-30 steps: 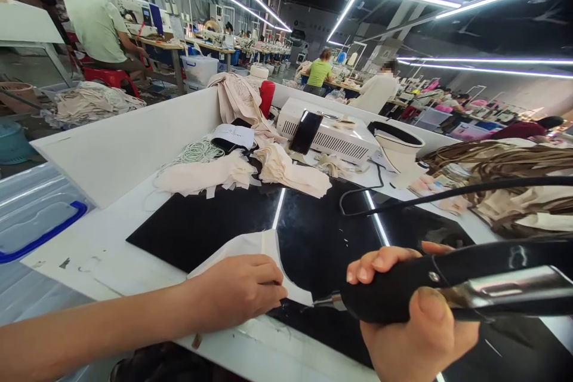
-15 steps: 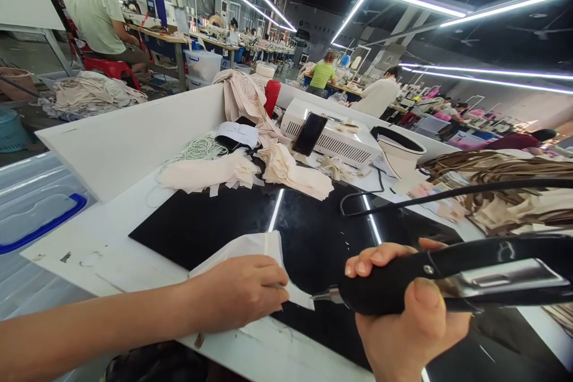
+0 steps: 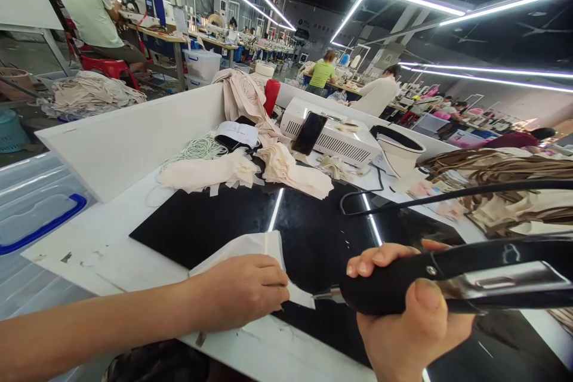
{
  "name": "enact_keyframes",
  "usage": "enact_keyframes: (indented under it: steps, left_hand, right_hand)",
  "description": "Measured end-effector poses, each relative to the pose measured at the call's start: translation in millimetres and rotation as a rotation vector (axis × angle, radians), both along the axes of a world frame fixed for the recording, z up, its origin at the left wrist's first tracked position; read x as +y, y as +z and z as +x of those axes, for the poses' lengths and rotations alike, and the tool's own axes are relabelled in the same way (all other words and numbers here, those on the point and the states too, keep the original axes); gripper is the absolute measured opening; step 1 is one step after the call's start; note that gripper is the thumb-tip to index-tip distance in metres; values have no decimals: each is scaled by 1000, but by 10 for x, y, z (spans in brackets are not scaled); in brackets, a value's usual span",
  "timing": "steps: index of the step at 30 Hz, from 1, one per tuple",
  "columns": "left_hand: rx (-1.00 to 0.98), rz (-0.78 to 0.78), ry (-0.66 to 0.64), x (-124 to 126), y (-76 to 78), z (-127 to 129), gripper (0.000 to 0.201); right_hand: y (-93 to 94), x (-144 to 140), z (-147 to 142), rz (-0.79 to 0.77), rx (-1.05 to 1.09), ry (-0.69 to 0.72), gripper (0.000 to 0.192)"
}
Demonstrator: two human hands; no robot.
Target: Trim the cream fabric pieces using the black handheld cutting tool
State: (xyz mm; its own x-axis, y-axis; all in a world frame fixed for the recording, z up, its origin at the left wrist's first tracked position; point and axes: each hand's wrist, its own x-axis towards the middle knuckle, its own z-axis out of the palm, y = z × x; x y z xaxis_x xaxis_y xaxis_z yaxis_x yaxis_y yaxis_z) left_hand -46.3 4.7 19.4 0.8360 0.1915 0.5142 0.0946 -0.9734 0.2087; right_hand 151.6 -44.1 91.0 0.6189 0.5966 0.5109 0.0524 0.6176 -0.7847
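Note:
A pale white fabric piece [image 3: 255, 245] lies on the glossy black board [image 3: 215, 215], its narrow end pointing right. My left hand [image 3: 244, 292] rests over it, fingers bent together and pinching the fabric near its lower edge; part of the piece is hidden beneath the hand. In my right hand [image 3: 412, 316] is a black corded hand tool [image 3: 385, 286] with a metal trigger lever, fingers wrapped round its body and the thumb beneath the lever. The tool's pointed metal tip [image 3: 329, 295] meets the fabric's narrow corner.
Beyond the board lie stacked cream fabric pieces [image 3: 298, 176], a phone [image 3: 310, 133] leaning on a white vented box [image 3: 335, 131], and pale green cord [image 3: 201, 152]. The tool's black cable [image 3: 470, 190] crosses the right side. Brown-and-beige strips [image 3: 505, 167] pile up at right. Co-workers sit at sewing machines behind.
Both hands, the fabric and the tool stay almost in place. The co-worker at far left has raised an arm toward the sewing machine.

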Motion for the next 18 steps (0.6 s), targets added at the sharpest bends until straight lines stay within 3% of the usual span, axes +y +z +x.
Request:
enact_keyframes:
  steps: [11,18]
  left_hand:
    - [45,13,-19,3,6,-29,15]
    - [56,30,-18,4,-18,-30,18]
  right_hand:
    - [39,98,-161,43,52,42,38]
    - [-47,123,-246,40,61,101,39]
